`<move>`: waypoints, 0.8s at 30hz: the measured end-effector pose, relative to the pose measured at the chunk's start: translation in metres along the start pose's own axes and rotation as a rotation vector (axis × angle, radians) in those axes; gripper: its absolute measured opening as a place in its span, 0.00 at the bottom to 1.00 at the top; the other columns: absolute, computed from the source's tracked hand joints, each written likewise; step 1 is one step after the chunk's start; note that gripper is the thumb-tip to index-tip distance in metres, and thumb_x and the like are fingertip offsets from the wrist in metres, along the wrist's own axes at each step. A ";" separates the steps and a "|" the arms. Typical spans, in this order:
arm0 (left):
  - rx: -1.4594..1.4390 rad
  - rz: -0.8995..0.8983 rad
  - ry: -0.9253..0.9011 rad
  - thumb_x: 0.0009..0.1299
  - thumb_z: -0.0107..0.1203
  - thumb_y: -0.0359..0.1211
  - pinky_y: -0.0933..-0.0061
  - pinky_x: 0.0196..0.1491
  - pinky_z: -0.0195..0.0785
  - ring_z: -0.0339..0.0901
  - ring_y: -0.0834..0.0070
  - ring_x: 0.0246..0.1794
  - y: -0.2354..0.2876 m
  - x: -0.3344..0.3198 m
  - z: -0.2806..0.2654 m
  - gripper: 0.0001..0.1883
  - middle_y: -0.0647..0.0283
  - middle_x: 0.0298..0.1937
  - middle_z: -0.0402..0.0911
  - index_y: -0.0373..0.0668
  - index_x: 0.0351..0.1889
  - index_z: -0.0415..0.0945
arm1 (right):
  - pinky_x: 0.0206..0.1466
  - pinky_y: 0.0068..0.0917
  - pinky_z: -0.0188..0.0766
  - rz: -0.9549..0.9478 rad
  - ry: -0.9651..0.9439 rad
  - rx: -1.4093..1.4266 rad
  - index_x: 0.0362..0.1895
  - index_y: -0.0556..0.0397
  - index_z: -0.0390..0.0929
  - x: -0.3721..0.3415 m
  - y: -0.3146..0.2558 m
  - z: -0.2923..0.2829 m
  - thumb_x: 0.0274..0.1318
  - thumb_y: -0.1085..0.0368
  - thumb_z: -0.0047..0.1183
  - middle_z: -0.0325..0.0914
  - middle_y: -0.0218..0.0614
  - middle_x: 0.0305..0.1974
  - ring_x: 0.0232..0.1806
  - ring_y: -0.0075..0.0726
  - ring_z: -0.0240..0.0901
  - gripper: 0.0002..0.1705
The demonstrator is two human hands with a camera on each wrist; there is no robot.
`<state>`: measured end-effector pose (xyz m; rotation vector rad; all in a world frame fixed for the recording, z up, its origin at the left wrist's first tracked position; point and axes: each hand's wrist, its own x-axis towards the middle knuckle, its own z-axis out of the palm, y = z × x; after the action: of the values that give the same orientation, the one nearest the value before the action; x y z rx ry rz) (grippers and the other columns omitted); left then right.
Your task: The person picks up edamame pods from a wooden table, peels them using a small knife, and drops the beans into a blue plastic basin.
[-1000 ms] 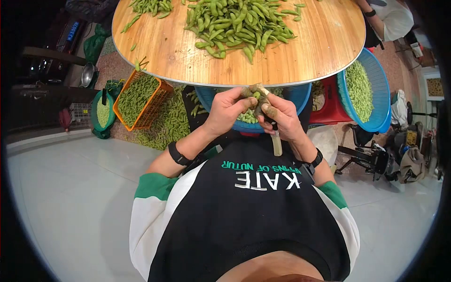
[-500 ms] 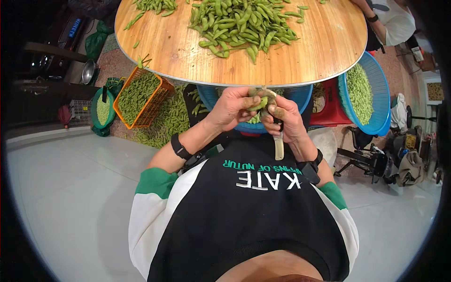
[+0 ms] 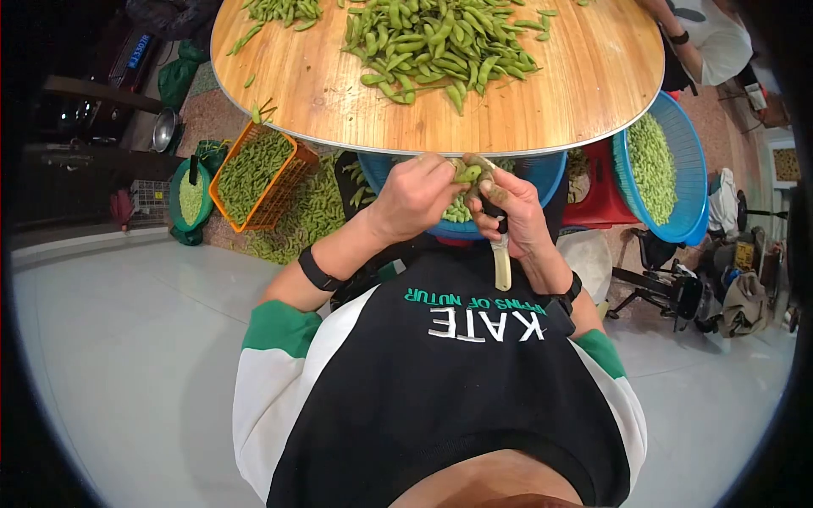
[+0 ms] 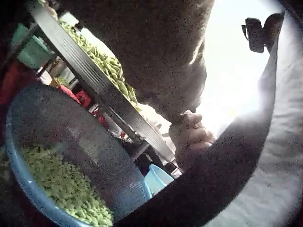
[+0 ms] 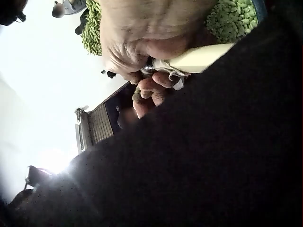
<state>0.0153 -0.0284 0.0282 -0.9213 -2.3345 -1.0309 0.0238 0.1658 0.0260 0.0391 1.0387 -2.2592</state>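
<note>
In the head view, both hands meet just below the table's near edge, over a blue basin. My left hand (image 3: 412,196), its back turned up, pinches a green soybean pod (image 3: 465,174) at its fingertips. Beside it, my right hand (image 3: 518,212) grips a knife by its black handle, the pale blade (image 3: 502,267) pointing back toward my chest. The right thumb and forefinger, stained brown, are close against the pod. In the right wrist view the knife's pale blade (image 5: 201,57) sticks out below the palm, while the pod is hidden there.
A pile of soybean pods (image 3: 440,46) lies on the round wooden table (image 3: 584,102). Shelled beans fill a blue basket (image 3: 675,195) at right and the blue basin (image 3: 546,182) below my hands. An orange crate (image 3: 284,190) holds pods at left. Another person's arm (image 3: 688,52) shows at upper right.
My left hand has rolled over so its back faces up, and the pod between the hands has shifted and turned. My right hand keeps its grip on the knife, nearly in place.
</note>
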 end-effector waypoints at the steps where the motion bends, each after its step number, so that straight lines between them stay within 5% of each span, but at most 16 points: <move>1: -0.113 -0.105 -0.009 0.59 0.59 0.23 0.66 0.28 0.67 0.73 0.57 0.25 0.003 0.002 0.000 0.06 0.55 0.25 0.73 0.35 0.31 0.73 | 0.15 0.12 0.57 -0.006 0.022 -0.023 0.60 0.54 0.70 0.000 0.000 0.000 0.65 0.66 0.45 0.73 0.33 0.29 0.18 0.17 0.61 0.20; 3: -0.225 -0.208 -0.019 0.60 0.58 0.23 0.67 0.28 0.66 0.73 0.57 0.25 0.009 0.005 0.000 0.04 0.55 0.24 0.73 0.34 0.30 0.74 | 0.16 0.13 0.57 -0.049 0.029 -0.096 0.59 0.54 0.70 0.001 0.001 0.000 0.65 0.67 0.46 0.74 0.32 0.29 0.18 0.17 0.61 0.19; 5: -0.558 -0.550 -0.022 0.63 0.56 0.24 0.68 0.28 0.66 0.72 0.61 0.23 0.014 0.008 0.001 0.03 0.55 0.23 0.72 0.34 0.28 0.74 | 0.16 0.13 0.58 -0.095 0.036 -0.169 0.58 0.54 0.71 0.001 0.004 -0.001 0.65 0.67 0.46 0.74 0.31 0.28 0.18 0.16 0.62 0.19; 12: -0.463 -0.423 -0.036 0.69 0.49 0.25 0.71 0.28 0.65 0.71 0.76 0.22 0.007 -0.006 0.019 0.06 0.56 0.24 0.73 0.33 0.40 0.74 | 0.31 0.16 0.68 -0.590 0.234 -0.985 0.56 0.61 0.70 0.011 0.013 -0.014 0.56 0.74 0.54 0.77 0.30 0.31 0.28 0.20 0.70 0.22; 15: -0.594 -0.583 -0.163 0.68 0.48 0.24 0.70 0.29 0.65 0.72 0.68 0.23 0.013 0.000 0.011 0.06 0.54 0.26 0.73 0.33 0.41 0.72 | 0.35 0.19 0.69 -0.765 0.219 -1.132 0.54 0.61 0.70 0.016 0.012 -0.021 0.53 0.74 0.57 0.76 0.33 0.33 0.31 0.23 0.72 0.23; 17: -0.685 -0.755 -0.195 0.65 0.46 0.22 0.62 0.32 0.65 0.72 0.52 0.27 0.017 0.004 0.008 0.04 0.47 0.29 0.72 0.32 0.37 0.69 | 0.28 0.31 0.69 -0.848 0.225 -1.247 0.47 0.61 0.71 0.017 0.010 -0.017 0.45 0.74 0.61 0.70 0.43 0.29 0.26 0.41 0.70 0.22; 18: -0.684 -0.753 -0.194 0.65 0.46 0.22 0.62 0.32 0.65 0.72 0.52 0.27 0.015 0.003 0.010 0.04 0.47 0.29 0.72 0.32 0.37 0.69 | 0.28 0.31 0.69 -0.851 0.224 -1.248 0.47 0.61 0.71 0.017 0.007 -0.015 0.45 0.74 0.61 0.70 0.43 0.29 0.26 0.41 0.70 0.22; 20: -0.413 -0.469 -0.163 0.62 0.45 0.21 0.54 0.35 0.65 0.71 0.41 0.34 0.011 -0.002 0.016 0.06 0.42 0.32 0.72 0.31 0.36 0.67 | 0.29 0.36 0.69 -0.858 0.177 -1.344 0.47 0.62 0.69 0.016 0.003 -0.014 0.43 0.74 0.61 0.68 0.44 0.30 0.27 0.50 0.69 0.24; 24: -0.416 -0.495 -0.176 0.60 0.44 0.21 0.50 0.37 0.64 0.71 0.38 0.37 0.019 -0.003 0.017 0.07 0.39 0.33 0.73 0.31 0.36 0.66 | 0.29 0.39 0.70 -0.833 0.182 -1.450 0.44 0.61 0.68 0.019 0.004 -0.016 0.42 0.75 0.60 0.70 0.47 0.31 0.28 0.55 0.71 0.22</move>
<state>0.0290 -0.0068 0.0249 -0.5909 -2.6172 -1.7467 0.0075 0.1650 0.0070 -0.9355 2.8995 -1.4939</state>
